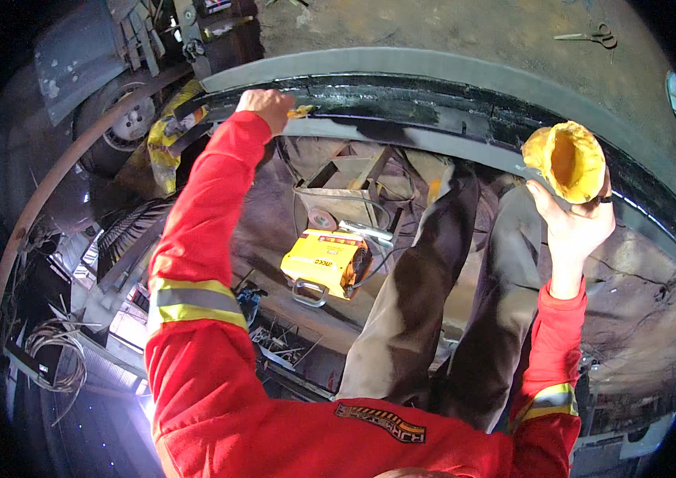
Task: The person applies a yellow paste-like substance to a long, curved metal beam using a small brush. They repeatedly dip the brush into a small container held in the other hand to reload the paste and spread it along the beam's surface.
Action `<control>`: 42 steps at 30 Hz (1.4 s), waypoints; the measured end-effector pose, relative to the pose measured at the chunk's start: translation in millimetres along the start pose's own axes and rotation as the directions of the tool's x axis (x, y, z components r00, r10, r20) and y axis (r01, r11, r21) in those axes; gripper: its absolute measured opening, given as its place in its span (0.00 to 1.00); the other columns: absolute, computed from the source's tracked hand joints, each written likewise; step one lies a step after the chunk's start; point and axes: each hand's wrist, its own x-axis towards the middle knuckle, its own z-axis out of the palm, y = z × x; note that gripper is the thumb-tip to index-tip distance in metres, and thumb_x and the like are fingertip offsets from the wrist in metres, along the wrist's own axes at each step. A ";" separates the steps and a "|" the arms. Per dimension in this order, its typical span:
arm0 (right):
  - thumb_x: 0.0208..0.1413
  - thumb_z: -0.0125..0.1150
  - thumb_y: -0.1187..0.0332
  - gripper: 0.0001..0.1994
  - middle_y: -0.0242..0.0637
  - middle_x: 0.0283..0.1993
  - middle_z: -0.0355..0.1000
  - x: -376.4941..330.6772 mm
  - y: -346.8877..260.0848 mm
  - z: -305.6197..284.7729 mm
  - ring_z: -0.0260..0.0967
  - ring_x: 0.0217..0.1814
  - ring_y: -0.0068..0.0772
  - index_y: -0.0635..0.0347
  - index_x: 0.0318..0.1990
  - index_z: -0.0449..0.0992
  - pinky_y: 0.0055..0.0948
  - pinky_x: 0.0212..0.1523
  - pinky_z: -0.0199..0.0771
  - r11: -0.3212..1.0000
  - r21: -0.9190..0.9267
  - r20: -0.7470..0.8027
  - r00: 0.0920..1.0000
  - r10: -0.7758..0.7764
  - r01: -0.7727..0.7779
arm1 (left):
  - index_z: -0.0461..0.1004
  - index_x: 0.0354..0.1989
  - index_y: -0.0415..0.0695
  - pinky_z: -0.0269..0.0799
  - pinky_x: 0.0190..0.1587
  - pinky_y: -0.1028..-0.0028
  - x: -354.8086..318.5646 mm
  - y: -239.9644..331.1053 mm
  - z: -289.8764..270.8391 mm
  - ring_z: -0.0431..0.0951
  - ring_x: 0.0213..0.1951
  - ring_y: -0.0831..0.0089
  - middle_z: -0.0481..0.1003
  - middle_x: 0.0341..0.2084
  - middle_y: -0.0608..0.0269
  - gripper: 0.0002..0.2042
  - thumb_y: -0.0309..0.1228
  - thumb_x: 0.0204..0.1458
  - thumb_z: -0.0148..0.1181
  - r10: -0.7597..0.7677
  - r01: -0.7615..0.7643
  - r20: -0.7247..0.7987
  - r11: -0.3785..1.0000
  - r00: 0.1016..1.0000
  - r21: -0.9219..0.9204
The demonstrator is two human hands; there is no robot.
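Paint cup (573, 159), yellow and cone-shaped, sits in my right hand (573, 227), which is closed around its lower end and holds it mouth-up just in front of the curved steel band (433, 99). I judge it is kept high and tilted a little so whatever is inside stays in and stays within reach of the other hand. My left hand (268, 107) is stretched far out along the band, fingers closed on a small yellowish tool (302, 111), most likely a brush, though it is too small to tell for sure. Its tip lies on the glossy black strip of the band, where the surface looks wet.

The band arcs across the whole view from upper left to right, with a grey unpainted edge above and below the black strip. Below it my legs (449, 295) hang or stand over a drop, so I seem to be perched close against the steel. Down there lie a yellow box machine (326, 263) with a handle and cable, a metal frame (350, 179), and scrap wire (55, 354) at lower left. A wheel (119, 127) and yellow rag (164, 139) crowd the band's left end, so room for the left arm narrows there. To the right the band runs free. Scissors (593, 36) lie on the ground beyond.
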 end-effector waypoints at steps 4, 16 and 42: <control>0.30 0.79 0.74 0.37 0.37 0.50 0.71 -2.2 3.7 6.4 0.70 0.50 0.29 0.63 0.53 0.67 0.28 0.49 0.73 0.999 -0.025 0.021 0.999 0.024 -0.023 | 0.74 0.34 0.49 0.73 0.33 0.56 -6.4 -16.0 -12.9 0.79 0.33 0.54 0.77 0.25 0.56 0.10 0.38 0.44 0.58 -0.042 0.041 -0.027 0.998 0.999 -0.046; 0.30 0.79 0.73 0.37 0.37 0.51 0.71 -10.4 -10.3 3.2 0.70 0.50 0.27 0.64 0.54 0.67 0.27 0.49 0.73 0.998 -0.027 -0.010 0.999 0.053 -0.054 | 0.77 0.31 0.50 0.74 0.36 0.62 35.1 37.5 -49.1 0.79 0.34 0.59 0.78 0.28 0.57 0.11 0.43 0.47 0.57 -0.095 0.068 -0.096 0.966 0.991 -0.249; 0.31 0.78 0.74 0.31 0.40 0.50 0.71 22.4 27.2 -115.5 0.70 0.51 0.31 0.64 0.49 0.71 0.29 0.51 0.71 0.998 0.045 -0.019 0.999 0.044 -0.043 | 0.75 0.33 0.49 0.73 0.29 0.58 55.5 178.9 -135.7 0.79 0.29 0.55 0.76 0.21 0.54 0.09 0.35 0.42 0.59 0.295 -0.318 -0.242 0.946 0.924 -0.062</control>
